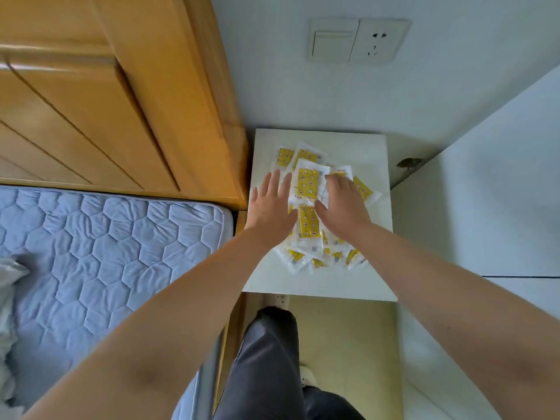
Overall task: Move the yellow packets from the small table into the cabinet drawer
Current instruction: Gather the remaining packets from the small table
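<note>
Several yellow packets (308, 184) in clear wrappers lie in a loose pile on the small white table (357, 280). My left hand (271, 204) hovers flat over the pile's left edge with its fingers spread, holding nothing. My right hand (344, 201) rests on the right side of the pile, its fingers curled down onto the packets and its thumb beside a middle packet (309, 222). Whether it grips any packet I cannot tell. More packets (295, 256) stick out from under my forearms at the near side. No drawer shows.
A wooden headboard (121, 101) stands left of the table, with a quilted blue mattress (106, 253) below it. A white cabinet surface (485, 207) lies to the right. A wall switch and socket (357, 40) sit above. My leg in dark trousers (266, 359) stands before the table.
</note>
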The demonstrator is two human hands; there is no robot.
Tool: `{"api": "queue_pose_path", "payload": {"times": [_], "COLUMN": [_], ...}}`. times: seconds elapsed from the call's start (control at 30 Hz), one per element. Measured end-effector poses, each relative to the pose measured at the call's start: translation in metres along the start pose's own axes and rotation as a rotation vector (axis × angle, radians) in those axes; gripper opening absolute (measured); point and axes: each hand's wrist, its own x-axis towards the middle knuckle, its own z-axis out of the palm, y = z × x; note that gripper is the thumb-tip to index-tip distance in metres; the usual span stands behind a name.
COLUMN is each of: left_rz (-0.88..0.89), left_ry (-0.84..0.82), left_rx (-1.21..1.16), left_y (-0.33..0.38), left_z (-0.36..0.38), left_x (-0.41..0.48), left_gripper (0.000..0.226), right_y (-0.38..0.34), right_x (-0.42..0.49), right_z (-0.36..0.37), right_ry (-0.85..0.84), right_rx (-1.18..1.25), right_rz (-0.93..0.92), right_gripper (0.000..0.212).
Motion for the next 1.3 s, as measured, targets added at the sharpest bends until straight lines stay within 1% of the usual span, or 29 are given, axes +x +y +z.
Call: {"api": "queue_pose_path", "payload": {"times": [0.1, 0.23, 0.37, 0.47, 0.7, 0.87, 0.97, 1.1, 1.2, 1.3], "left_rz": [-0.045, -0.136, -0.237, -0.315, -0.541, -0.716, -0.817, -0.95, -1.028, -1.095], "left_ry": [0.094, 0.194, 0.288, 0.363, 0.574, 0.718, 0.748, 0.781, 0.827, 0.876], "left_rx": [0.028, 0.088, 0.117, 0.142, 0.18, 0.211, 0.233, 0.277, 0.337, 0.412], "left_y": [0.009, 0.012, 0.0, -0.019, -0.073, -0.129, -0.156, -0.191, -0.211, -0.232], "left_z": [-0.013, -0.028, -0.058, -0.084, -0.121, -0.134, -0.135, -0.136, -0.14, -0.143], "left_x": [-0.064, -0.151, -0.235, -0.298, -0.466, -0.623, -0.727, -0.858, -0.936, -0.999], "left_gripper": [0.071, 0.07, 0.067, 0.07, 0.071, 0.071, 0.071, 0.071, 0.071, 0.071], "right_y": [-0.019, -0.057, -0.108, -0.156, -0.296, -0.415, -0.48, -0.562, -0.62, -0.671], "right_x": [-0.041, -0.102, -0.156, -0.196, -0.307, -0.42, -0.495, -0.593, -0.659, -0.713], "right_z": [-0.014, -0.029, -0.043, -0.054, -0.056, -0.028, -0.001, 0.025, 0.036, 0.045], "right_ry": [0.051, 0.12, 0.176, 0.194, 0.266, 0.365, 0.422, 0.434, 0.488, 0.507], "right_rx": [-0.086, -0.145, -0.166, -0.203, -0.212, -0.162, -0.167, -0.087, -0.051, 0.004], "right_rz": [-0.129, -0.298, -0.479, -0.604, -0.901, -1.065, -1.175, -1.295, -1.427, -1.545], "right_gripper": [0.059, 0.058, 0.058, 0.06, 0.06, 0.058, 0.057, 0.056, 0.056, 0.056]}}
